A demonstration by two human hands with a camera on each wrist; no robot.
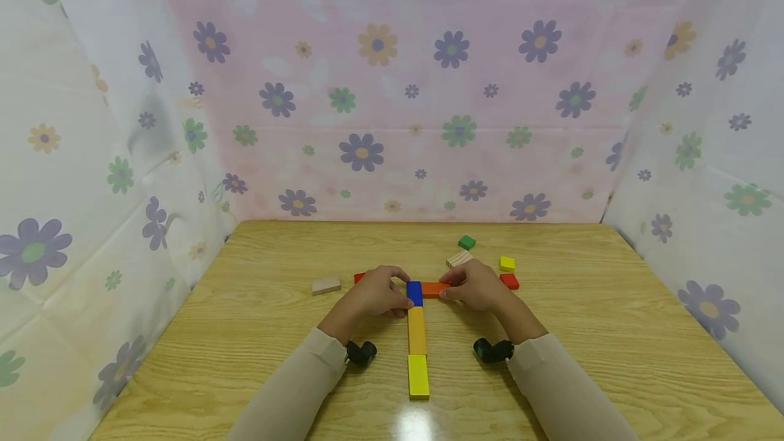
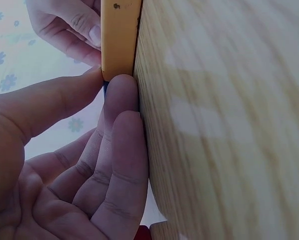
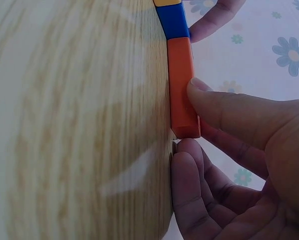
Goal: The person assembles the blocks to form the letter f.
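In the head view, a blue block [image 1: 414,293], an amber block [image 1: 416,332] and a long yellow block [image 1: 419,376] form a line end to end. An orange-red block [image 1: 431,290] extends right from the blue one, making a corner. My left hand [image 1: 378,291] holds the blue block, index finger at its far end and thumb by its seam with the amber block. With thumb and fingers, my right hand [image 1: 479,284] grips the outer end of the orange-red block. The right wrist view shows that block [image 3: 182,82] lying flat, its end against the blue block [image 3: 173,21].
Left of the hands lie a plain wooden block [image 1: 326,285] and a red block [image 1: 358,278], partly hidden. A grooved wooden block [image 1: 458,259], a green block [image 1: 467,242], a small yellow block [image 1: 507,264] and another red block [image 1: 510,282] lie behind and beside my right hand.
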